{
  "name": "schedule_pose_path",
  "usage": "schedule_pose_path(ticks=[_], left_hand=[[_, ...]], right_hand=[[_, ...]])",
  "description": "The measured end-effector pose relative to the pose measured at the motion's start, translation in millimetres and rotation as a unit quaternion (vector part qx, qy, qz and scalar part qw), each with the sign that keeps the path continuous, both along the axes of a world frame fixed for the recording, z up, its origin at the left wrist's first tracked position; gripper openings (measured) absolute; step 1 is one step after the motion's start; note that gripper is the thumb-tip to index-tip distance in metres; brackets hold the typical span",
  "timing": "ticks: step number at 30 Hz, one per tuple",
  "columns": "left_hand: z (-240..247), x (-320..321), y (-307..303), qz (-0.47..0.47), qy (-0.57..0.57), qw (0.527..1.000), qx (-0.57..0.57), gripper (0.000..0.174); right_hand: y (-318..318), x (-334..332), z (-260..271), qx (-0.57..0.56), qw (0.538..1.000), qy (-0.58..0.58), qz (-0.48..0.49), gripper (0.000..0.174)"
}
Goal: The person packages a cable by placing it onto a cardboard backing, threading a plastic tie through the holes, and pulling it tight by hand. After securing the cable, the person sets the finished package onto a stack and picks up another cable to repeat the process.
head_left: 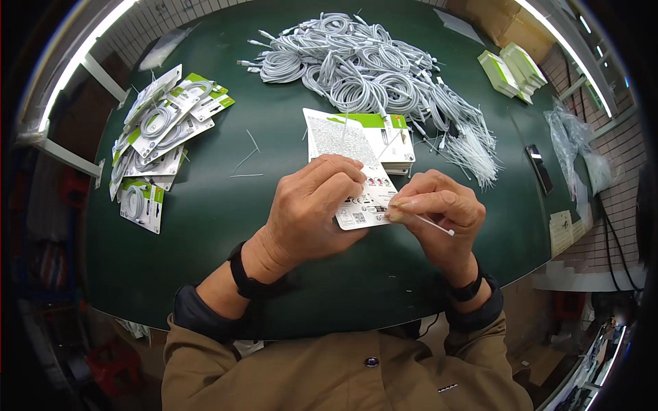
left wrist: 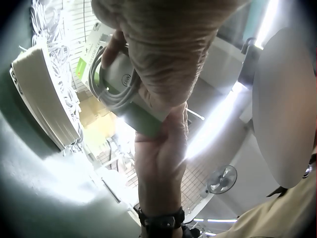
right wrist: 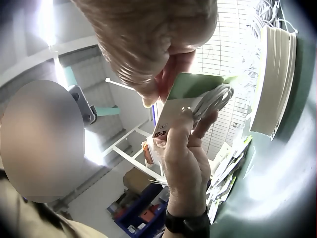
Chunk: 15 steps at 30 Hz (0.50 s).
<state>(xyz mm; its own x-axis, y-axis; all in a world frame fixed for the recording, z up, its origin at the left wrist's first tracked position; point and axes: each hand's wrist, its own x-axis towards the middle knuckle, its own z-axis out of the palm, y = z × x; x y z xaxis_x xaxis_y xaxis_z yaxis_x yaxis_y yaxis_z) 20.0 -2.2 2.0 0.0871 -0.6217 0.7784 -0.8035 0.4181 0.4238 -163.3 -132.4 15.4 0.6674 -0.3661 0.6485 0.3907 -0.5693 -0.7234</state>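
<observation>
My left hand grips a white and green packaging card, its printed side facing up in the head view. A coiled grey-white cable lies against the card's underside, seen in both wrist views, with left fingers around it. At the card's lower right edge, my right hand pinches a thin white cable tie, whose small head sticks out past the fingers. Thumb and fingertips of that hand are right at the card. Behind the held card stands a stack of similar cards, partly covered by it.
A big heap of coiled cables fills the table's far middle, with a bundle of white cable ties beside it. Carded cables pile up at left. Green-white card stacks, a dark phone and plastic bags lie at right.
</observation>
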Motion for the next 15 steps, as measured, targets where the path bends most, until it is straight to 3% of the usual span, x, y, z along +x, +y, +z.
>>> schedule_pose_path(ticks=[5, 15], left_hand=[[-1.4, 3.0, 1.4, 0.024, 0.006, 1.0, -0.007, 0.038], [2.6, -1.9, 6.7, 0.042, 0.038, 0.998, 0.038, 0.03]], right_hand=[[4.6, 10.6, -1.0, -0.126, 0.991, -0.003, -0.049, 0.032], [0.5, 17.6, 6.8, -0.074, 0.994, 0.071, -0.041, 0.021]])
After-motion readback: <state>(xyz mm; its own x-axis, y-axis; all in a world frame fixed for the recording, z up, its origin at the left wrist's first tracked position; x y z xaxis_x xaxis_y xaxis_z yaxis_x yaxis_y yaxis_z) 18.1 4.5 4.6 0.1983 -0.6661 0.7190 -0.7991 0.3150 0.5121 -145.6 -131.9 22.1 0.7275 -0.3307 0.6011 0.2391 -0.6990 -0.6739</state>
